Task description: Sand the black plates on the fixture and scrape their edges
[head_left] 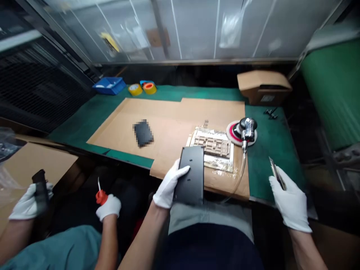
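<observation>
- Black plate (189, 174) sits tilted in the left hand (168, 185), near the table's edge, its far end over the cardboard; small holes show in its face.
- Left hand: white-gloved and closed on the plate's left edge, fingers laid across its face.
- Right hand (289, 200): white-gloved and curled shut on a slim metal strip (277, 173), held above the mat's near right edge, well apart from the plate.
- Just beyond the plate: a foil-lined tray (216, 163) with a tan moulded piece (212, 146) on it.
- Right of the tray: an orbital sander (247, 129) with a red pad, its clear hose (242, 176) running toward the near edge.
- Under these: cardboard (165, 127) on a green mat (270, 157), with a blurred dark panel (143, 133) at left.
- Far side: a blue bin (109, 85), two tape rolls (142, 88) and a cardboard box (264, 87).
- Far left, near: a co-worker's gloved hands, one (30, 202) gripping a dark piece (41, 189), the other (109, 207) a red-handled tool (101, 197).
</observation>
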The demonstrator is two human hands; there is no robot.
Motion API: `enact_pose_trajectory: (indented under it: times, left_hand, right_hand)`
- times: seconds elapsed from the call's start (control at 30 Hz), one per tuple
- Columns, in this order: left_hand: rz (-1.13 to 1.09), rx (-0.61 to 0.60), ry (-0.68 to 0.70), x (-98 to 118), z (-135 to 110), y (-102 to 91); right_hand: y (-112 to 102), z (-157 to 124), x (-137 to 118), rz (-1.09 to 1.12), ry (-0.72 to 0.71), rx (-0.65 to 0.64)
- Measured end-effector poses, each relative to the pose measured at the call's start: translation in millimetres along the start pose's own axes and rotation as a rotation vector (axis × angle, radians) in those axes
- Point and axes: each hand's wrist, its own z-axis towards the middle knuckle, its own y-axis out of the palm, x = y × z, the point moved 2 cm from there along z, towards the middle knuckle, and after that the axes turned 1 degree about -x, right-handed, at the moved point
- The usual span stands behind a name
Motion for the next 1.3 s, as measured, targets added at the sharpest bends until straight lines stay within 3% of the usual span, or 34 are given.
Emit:
enact_pose_trajectory:
  times: [0.07,0.13,0.27,0.3,0.37,0.47,0.57,0.63,0.7,0.8,0.93,1.03,1.1,1.2,1.3]
  left_hand:
    - [0.197,-0.073,0.219,32,54,-0.7]
    - [0.459,-0.246,0.323,59,107,8.4]
    - [1.207,-0.679,0.244,82,190,50.6]
    - [1.399,-0.715,0.237,82,204,61.8]
    - [1.698,-0.668,0.291,78,220,79.8]
    - [1.863,-0.524,0.441,58,216,85.9]
    - [1.776,-0.365,0.601,28,195,67.8]
    - [1.592,-0.174,0.748,12,183,53.1]
    - [1.550,-0.051,0.809,-1,178,43.8]
    - [1.755,-0.019,0.788,-12,183,41.5]
    - [1.726,-0.006,0.808,-16,190,38.3]
    - [1.380,0.124,0.840,-15,192,26.7]
    - [1.108,0.228,0.849,-14,190,18.2]
    - [0.886,0.312,0.846,-16,177,11.8]
    - [0.789,0.401,0.877,-27,150,7.1]
  right_hand:
    - [13,39,14,-0.246,0.061,0.012]
    - [27,62,18,-0.375,0.027,-0.025]
    - [46,67,18,-0.494,-0.029,0.071]
    - [48,64,18,-0.509,-0.031,0.109]
    - [47,60,13,-0.504,-0.044,0.173]
    - [38,63,-8,-0.440,-0.070,0.257]
    - [31,83,-52,-0.334,-0.158,0.258]
    - [35,106,-91,-0.275,-0.197,0.167]
    - [47,134,-130,-0.258,-0.157,0.000]
    - [68,176,-172,-0.317,0.016,-0.211]
    - [74,204,-194,-0.352,0.103,-0.229]
    - [67,192,-205,-0.330,0.004,-0.229]
    - [70,172,-217,-0.357,-0.179,-0.276]
    - [91,136,-242,-0.428,-0.531,-0.457]
    - [116,113,-266,-0.444,-0.632,-0.504]
